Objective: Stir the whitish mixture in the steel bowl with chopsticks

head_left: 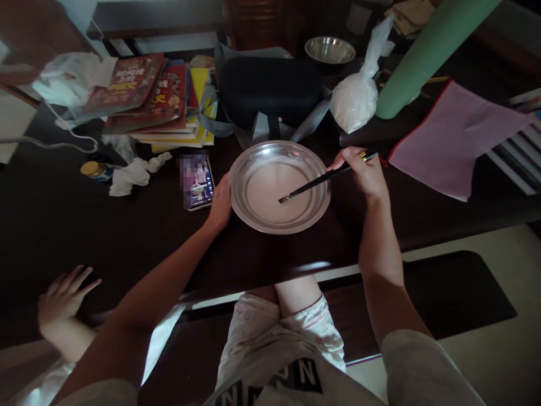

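A shiny metal bowl [240, 208] with a wide rim stands on the dark table near its front edge. Pale, milky liquid [266, 189] covers its bottom. My left hand [220, 198] grips the bowl's left side, its fingertips partly hidden by the rim. In my right hand [367, 169], at the right rim, is a pair of black chopsticks [327, 176] with a gold band. They slant down to the left, and their wet tips are at the liquid, near the middle of the bowl. Close beside my left hand lies a lit phone [199, 183].
Behind the bowl are a black case [270, 87], a tied bag of white powder [355, 101] and a green cylinder [422, 62]. Books [147, 107], crumpled tissue [133, 175] and a small jar [95, 169] lie left. Another person's hand [63, 299] rests at the lower left.
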Demonstrator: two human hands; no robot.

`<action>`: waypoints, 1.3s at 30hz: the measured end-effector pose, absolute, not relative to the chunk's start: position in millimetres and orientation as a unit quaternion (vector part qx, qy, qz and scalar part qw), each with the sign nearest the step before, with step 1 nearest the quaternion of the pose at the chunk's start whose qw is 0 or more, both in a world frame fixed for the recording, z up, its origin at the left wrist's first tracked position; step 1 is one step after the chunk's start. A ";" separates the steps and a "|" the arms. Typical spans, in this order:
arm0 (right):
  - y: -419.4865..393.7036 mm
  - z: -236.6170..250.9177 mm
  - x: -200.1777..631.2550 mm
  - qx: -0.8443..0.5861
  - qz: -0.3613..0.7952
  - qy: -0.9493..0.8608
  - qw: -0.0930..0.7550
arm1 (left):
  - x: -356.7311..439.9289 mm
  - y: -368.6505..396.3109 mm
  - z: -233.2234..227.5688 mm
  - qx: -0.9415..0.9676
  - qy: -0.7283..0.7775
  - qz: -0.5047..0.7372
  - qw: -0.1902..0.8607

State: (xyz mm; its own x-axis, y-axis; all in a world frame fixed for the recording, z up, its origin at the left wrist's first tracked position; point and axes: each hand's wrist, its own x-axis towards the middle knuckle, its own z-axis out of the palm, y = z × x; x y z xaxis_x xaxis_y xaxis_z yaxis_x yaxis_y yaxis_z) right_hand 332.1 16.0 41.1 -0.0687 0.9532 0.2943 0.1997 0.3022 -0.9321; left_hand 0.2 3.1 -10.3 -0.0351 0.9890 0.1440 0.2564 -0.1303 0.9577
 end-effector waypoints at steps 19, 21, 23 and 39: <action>17.9 41.9 328.2 -0.458 0.358 -0.649 0.491 | -0.3 4.7 -12.4 0.578 0.535 0.484 0.381; 18.6 40.5 333.1 -0.472 0.342 -0.628 0.515 | -0.3 4.9 -13.4 0.577 0.537 0.484 0.380; 18.2 39.7 334.7 -0.471 0.350 -0.626 0.514 | -0.1 4.9 -13.7 0.572 0.541 0.483 0.382; 15.3 43.0 325.5 -0.440 0.384 -0.663 0.468 | -0.2 5.1 -13.5 0.570 0.537 0.490 0.384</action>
